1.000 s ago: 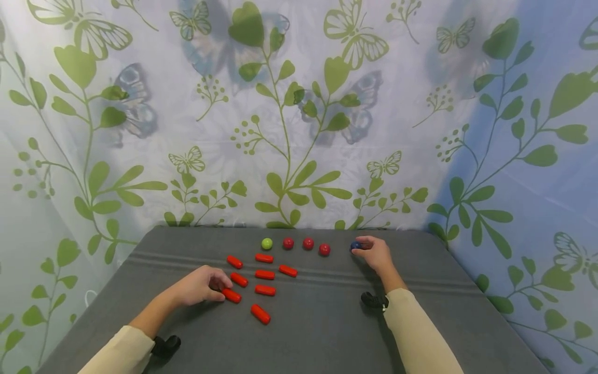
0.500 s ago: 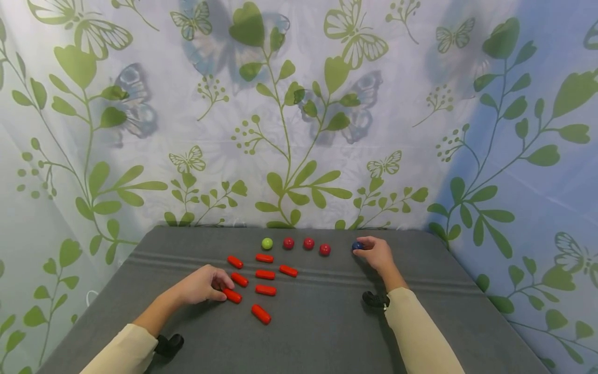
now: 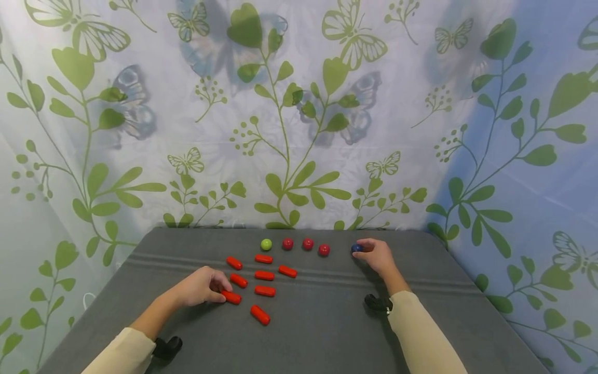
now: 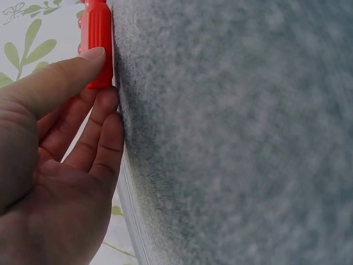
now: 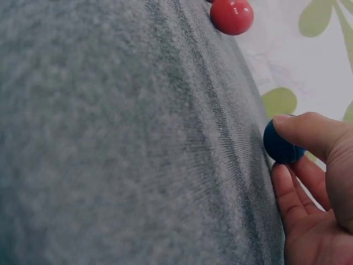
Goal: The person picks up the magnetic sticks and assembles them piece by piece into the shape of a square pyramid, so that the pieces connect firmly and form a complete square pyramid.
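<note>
My left hand (image 3: 203, 286) pinches the near end of a small red ribbed cylinder (image 3: 231, 297) on the grey tabletop. In the left wrist view the thumb presses the ribbed side of that red cylinder (image 4: 100, 38), with fingertips under its lower end. At the right, my right hand (image 3: 377, 255) pinches a dark blue ball (image 3: 356, 249) between thumb and fingers. The right wrist view shows the thumb on top of the blue ball (image 5: 281, 142) and fingers against its underside, close to the cloth.
Several more red cylinders (image 3: 264, 291) lie in loose columns right of my left hand. Behind them stand a green ball (image 3: 266, 244) and three red balls (image 3: 307, 244) in a row. A leaf-patterned curtain (image 3: 289, 130) rises behind the grey table (image 3: 327, 322).
Both hands keep their grips in nearly the same places. The view shifts very slightly; the red cylinders and the balls have not visibly moved on the table.
</note>
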Action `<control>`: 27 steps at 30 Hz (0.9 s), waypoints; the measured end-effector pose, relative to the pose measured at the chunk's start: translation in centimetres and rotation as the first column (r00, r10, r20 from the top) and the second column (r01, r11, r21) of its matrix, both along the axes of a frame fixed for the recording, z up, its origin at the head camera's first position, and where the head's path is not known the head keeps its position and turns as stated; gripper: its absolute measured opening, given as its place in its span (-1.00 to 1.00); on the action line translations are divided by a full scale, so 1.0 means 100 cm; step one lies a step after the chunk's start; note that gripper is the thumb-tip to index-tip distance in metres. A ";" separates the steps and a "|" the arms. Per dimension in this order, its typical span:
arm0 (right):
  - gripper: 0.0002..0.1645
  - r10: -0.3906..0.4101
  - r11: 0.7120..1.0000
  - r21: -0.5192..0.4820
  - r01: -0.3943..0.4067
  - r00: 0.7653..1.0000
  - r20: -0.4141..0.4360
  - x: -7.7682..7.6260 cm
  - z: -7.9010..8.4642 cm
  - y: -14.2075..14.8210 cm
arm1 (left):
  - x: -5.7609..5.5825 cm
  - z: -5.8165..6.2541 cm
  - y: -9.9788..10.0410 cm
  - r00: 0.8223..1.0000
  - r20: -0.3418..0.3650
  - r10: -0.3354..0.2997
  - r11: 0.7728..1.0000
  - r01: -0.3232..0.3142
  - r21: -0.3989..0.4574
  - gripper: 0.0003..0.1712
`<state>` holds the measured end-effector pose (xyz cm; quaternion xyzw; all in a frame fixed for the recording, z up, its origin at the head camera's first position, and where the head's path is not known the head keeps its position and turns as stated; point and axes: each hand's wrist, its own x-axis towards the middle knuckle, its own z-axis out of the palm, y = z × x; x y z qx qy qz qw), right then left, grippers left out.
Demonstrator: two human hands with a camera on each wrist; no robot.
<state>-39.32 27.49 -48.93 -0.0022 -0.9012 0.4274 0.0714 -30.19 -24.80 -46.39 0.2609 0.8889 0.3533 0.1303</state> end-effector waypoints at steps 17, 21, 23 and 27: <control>-0.46 0.097 0.995 -0.039 -0.096 0.994 0.042 0.029 0.007 -0.003 | 0.010 0.005 0.028 0.999 -0.016 -0.038 0.983 0.040 0.180 -0.83; -0.46 0.135 0.990 -0.044 -0.133 0.990 0.046 0.039 0.008 -0.005 | 0.013 0.008 0.046 1.000 -0.017 -0.023 0.980 0.025 0.197 -0.81; -0.44 0.155 0.987 -0.052 -0.152 0.986 0.055 0.043 0.007 -0.005 | 0.015 0.009 0.055 1.000 -0.013 -0.009 0.981 0.011 0.192 -0.82; -0.44 0.193 0.978 -0.090 -0.186 0.979 0.071 0.053 0.008 -0.007 | 0.016 0.009 0.074 1.000 -0.016 0.003 0.978 0.001 0.207 -0.83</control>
